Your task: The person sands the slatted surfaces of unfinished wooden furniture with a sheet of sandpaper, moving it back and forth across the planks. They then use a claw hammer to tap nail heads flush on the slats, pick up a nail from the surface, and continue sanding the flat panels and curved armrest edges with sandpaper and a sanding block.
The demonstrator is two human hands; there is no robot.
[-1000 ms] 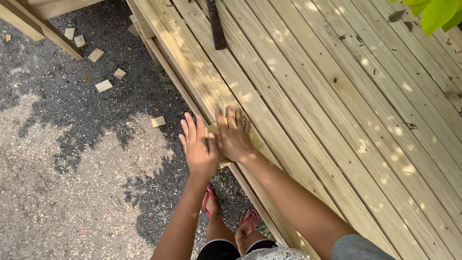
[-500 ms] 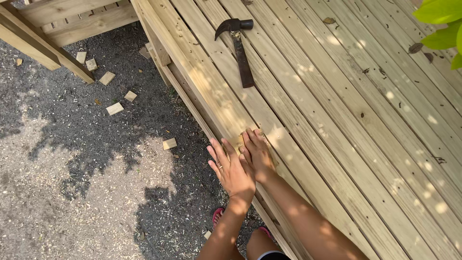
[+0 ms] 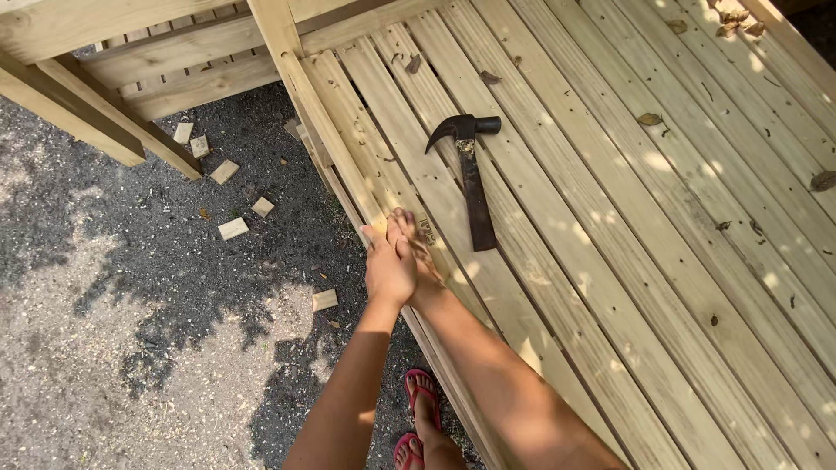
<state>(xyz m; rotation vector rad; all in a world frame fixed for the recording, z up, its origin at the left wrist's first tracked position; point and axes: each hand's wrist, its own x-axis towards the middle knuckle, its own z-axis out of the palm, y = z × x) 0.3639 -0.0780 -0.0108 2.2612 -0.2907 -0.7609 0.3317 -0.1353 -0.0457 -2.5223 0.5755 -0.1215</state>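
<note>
our left hand [image 3: 388, 265] pressed against our right hand [image 3: 416, 252] at the deck [image 3: 662, 261] edge, hammer [image 3: 470, 174] on the boards just right of them, wood offcuts [image 3: 233, 228] on the gravel [image 3: 113, 331] to the left

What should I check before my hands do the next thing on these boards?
1. Left hand at the deck edge: ok.
2. Right hand flat on the edge board: ok.
3. Anything held in the hands: cannot tell.
4. Hammer lying flat, apart from the fingers: ok.
5. Feet in open sandals beside wood offcuts on the gravel: not ok.
</note>
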